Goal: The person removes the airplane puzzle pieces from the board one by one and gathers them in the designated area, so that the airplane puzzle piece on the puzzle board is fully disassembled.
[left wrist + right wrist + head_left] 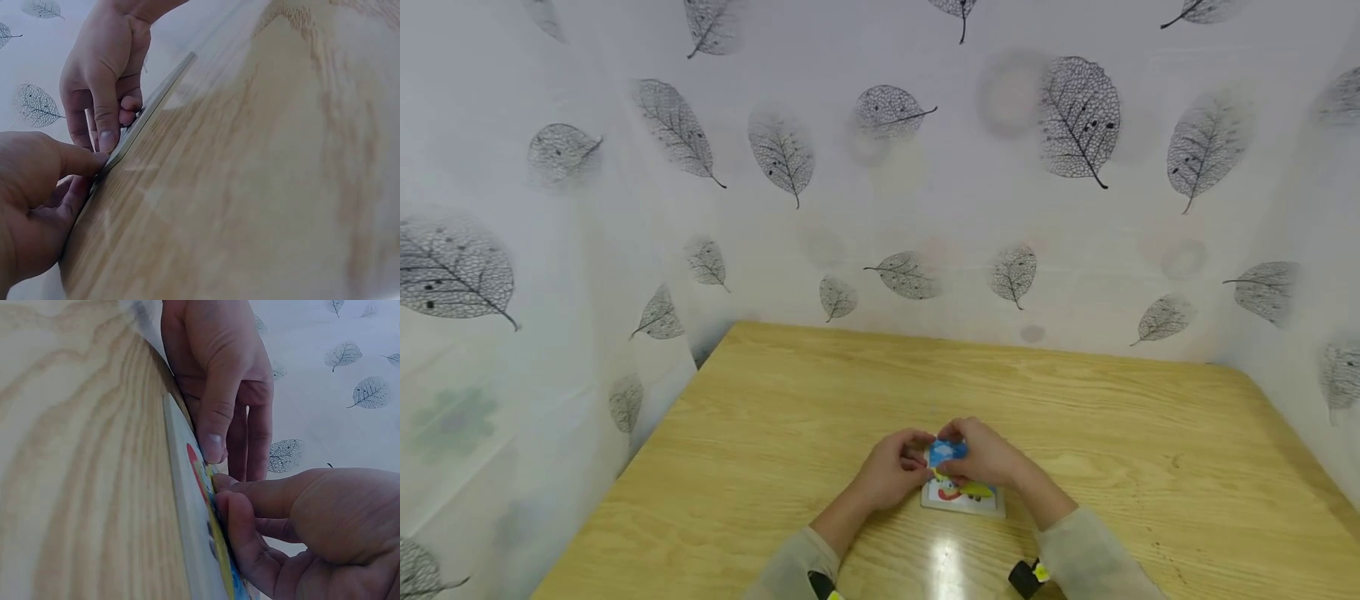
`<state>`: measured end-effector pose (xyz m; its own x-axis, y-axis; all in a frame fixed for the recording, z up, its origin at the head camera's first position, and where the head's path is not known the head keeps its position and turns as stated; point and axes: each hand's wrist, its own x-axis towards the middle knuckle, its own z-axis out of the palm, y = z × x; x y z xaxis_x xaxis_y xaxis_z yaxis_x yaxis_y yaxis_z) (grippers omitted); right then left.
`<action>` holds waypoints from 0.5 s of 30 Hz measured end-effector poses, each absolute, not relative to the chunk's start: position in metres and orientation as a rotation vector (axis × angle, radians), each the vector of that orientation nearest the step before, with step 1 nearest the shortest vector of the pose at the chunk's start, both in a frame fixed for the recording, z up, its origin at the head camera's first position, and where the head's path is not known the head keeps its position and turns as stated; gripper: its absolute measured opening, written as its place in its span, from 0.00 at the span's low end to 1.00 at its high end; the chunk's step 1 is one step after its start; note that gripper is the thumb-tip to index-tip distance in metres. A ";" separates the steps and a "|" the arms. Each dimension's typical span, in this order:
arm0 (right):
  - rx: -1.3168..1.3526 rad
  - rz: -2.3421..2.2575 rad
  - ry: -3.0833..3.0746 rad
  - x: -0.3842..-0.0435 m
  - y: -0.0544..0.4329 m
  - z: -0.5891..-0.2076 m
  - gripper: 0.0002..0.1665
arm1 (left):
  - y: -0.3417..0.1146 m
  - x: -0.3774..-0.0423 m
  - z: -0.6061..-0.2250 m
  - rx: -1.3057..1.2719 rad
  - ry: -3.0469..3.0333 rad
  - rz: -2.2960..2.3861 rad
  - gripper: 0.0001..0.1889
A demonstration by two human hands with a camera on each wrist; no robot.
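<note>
A small square picture puzzle board (961,507) with a pale rim lies on the table, its picture blue, yellow and red. My right hand (987,454) reaches over it from the right, finger and thumb pinching a blue puzzle piece (946,452) at the upper left of the board. At the board's left edge my left hand (891,471) grips with curled fingers, thumb on top. In the right wrist view, the right hand's (312,519) fingertips sit right at the picture, close to the left thumb. The fingers cover part of the picture.
The light wood table (760,417) stretches round the board to a back edge against a white curtain (850,183) printed with grey leaves. More curtain hangs at both sides. A black strap end (1026,577) shows by the right sleeve (1093,554).
</note>
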<state>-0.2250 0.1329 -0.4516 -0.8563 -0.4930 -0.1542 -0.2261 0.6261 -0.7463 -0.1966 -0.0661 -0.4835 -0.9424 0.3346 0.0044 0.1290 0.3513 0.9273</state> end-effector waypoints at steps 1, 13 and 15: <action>-0.596 -1.089 2.504 -0.225 0.132 -0.452 0.26 | -0.067 -0.196 -0.484 0.415 2.420 1.648 0.22; -0.562 -1.049 2.510 -0.226 0.132 -0.454 0.24 | -0.065 -0.195 -0.488 0.433 2.442 1.620 0.27; -0.555 -1.050 2.509 -0.226 0.131 -0.453 0.24 | -0.066 -0.197 -0.488 0.431 2.442 1.604 0.25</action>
